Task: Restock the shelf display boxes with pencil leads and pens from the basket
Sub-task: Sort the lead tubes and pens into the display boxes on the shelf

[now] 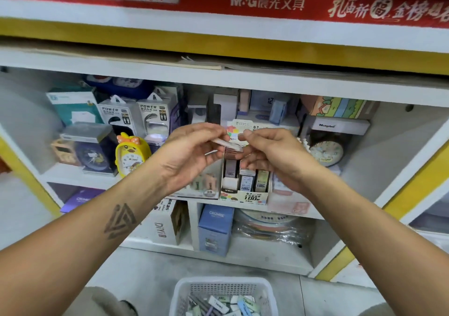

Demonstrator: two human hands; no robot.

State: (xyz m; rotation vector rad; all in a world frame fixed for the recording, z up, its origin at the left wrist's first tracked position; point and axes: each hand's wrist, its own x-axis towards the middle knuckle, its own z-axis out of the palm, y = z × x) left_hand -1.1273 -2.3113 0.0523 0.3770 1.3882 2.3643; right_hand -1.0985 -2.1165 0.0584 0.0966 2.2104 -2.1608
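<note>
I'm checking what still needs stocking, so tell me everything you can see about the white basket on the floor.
The basket is white plastic with latticed, perforated walls and a smooth rounded rim. It sits upright on the grey floor in front of the shelf, below both hands, cut off by the picture's bottom edge. Inside lie small flat packs in white, pale blue, green and dark grey, loosely jumbled. Nothing touches it from above; neither hand reaches into it.

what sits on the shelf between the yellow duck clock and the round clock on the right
In the head view, between the yellow duck clock and the round clock stands the pencil lead display box, with both hands in front.
</note>
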